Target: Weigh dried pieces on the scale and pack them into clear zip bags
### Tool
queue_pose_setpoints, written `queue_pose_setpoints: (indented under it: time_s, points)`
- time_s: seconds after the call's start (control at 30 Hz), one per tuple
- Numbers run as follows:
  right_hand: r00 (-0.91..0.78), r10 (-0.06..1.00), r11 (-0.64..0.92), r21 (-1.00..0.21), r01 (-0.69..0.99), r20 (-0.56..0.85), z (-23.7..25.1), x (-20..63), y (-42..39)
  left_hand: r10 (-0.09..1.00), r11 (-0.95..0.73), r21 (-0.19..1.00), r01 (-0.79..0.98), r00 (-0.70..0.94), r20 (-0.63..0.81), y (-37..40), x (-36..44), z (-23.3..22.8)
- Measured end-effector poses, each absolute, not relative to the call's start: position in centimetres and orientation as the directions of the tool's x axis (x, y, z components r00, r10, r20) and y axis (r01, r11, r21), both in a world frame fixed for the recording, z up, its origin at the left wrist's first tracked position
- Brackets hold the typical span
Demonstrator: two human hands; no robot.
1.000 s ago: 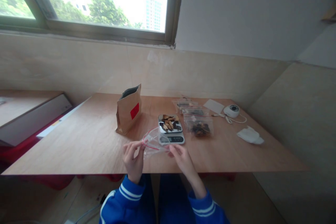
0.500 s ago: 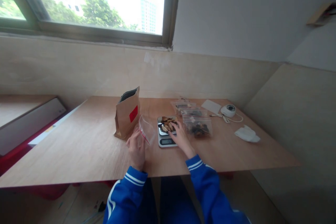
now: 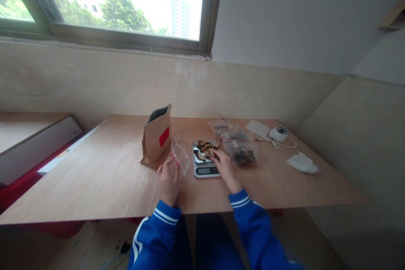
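My left hand (image 3: 169, 183) is closed on the edge of a clear zip-lock bag (image 3: 181, 155) with a red seal line, its mouth tilted up. Right of it stands a white kitchen scale (image 3: 198, 172) with a dark display whose digits I cannot read. A loose heap of dried brown slices (image 3: 205, 148) lies on its mirror-like plate. The fingers of my right hand (image 3: 225, 166) are drawn together on a slice at the heap's near right side, partly hiding it. Behind my left hand an open brown paper pouch (image 3: 155, 141) with a red label stands upright.
Several filled zip-lock bags (image 3: 243, 154) lie right of the scale, the nearest holding dark dried pieces. Farther right are a white card (image 3: 257, 128), a white dome-shaped device (image 3: 278, 134) with a cable, and a crumpled white tissue (image 3: 302, 163). The wooden table (image 3: 104, 177) meets the wall behind.
My right hand's fingers have drawn together at the near right side of the heap. The left hand keeps hold of the zip-lock bag. The whole view has shifted slightly.
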State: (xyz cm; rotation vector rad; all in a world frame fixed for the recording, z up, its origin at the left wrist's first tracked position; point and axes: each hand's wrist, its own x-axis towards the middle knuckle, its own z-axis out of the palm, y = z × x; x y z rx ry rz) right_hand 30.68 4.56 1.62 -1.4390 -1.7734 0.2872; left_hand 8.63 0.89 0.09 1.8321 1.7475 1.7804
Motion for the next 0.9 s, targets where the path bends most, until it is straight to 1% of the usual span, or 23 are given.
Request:
queue_pose_setpoints:
  time_s: [0.13, 0.23, 0.37, 0.47, 0.57, 0.63, 0.77, 0.83, 0.9]
  points:
    - [0.023, 0.903, 0.304, -0.675, 0.673, 0.430, 2.1, 31.1, 4.7, 0.722, -0.316, 0.724, 0.614, -0.340, 0.603, 0.8, 8.7, 0.0]
    - [0.079, 0.913, 0.270, -0.738, 0.619, 0.400, 2.3, 31.5, 5.0, 0.741, -0.308, 0.747, 0.590, -0.343, 0.577, 0.7, 8.7, 0.1]
    - [0.151, 0.930, 0.228, -0.847, 0.480, 0.335, 2.7, 31.6, 5.5, 0.765, -0.295, 0.781, 0.551, -0.354, 0.538, 0.7, 8.7, 0.3]
    - [0.180, 0.936, 0.229, -0.911, 0.343, 0.303, 3.6, 30.8, 5.8, 0.793, -0.282, 0.805, 0.522, -0.346, 0.502, 0.6, 8.7, 0.3]
    - [0.116, 0.956, 0.253, -0.956, 0.149, 0.271, 4.8, 29.1, 5.9, 0.812, -0.275, 0.827, 0.491, -0.342, 0.473, 0.6, 8.7, 0.2]
    - [0.080, 0.962, 0.255, -0.965, 0.062, 0.259, 5.6, 28.0, 6.0, 0.814, -0.277, 0.839, 0.469, -0.350, 0.464, 0.7, 8.8, 0.1]
    - [0.106, 0.960, 0.256, -0.966, 0.028, 0.258, 6.7, 26.3, 5.9, 0.820, -0.275, 0.859, 0.432, -0.361, 0.444, 0.9, 8.9, -0.2]
    - [0.073, 0.965, 0.251, -0.968, 0.004, 0.251, 7.1, 25.6, 5.6, 0.828, -0.269, 0.866, 0.422, -0.359, 0.432, 0.9, 8.9, -0.3]
    - [0.005, 0.973, 0.229, -0.973, -0.015, 0.229, 7.5, 24.8, 5.2, 0.836, -0.266, 0.869, 0.417, -0.349, 0.424, 0.9, 8.9, -0.3]
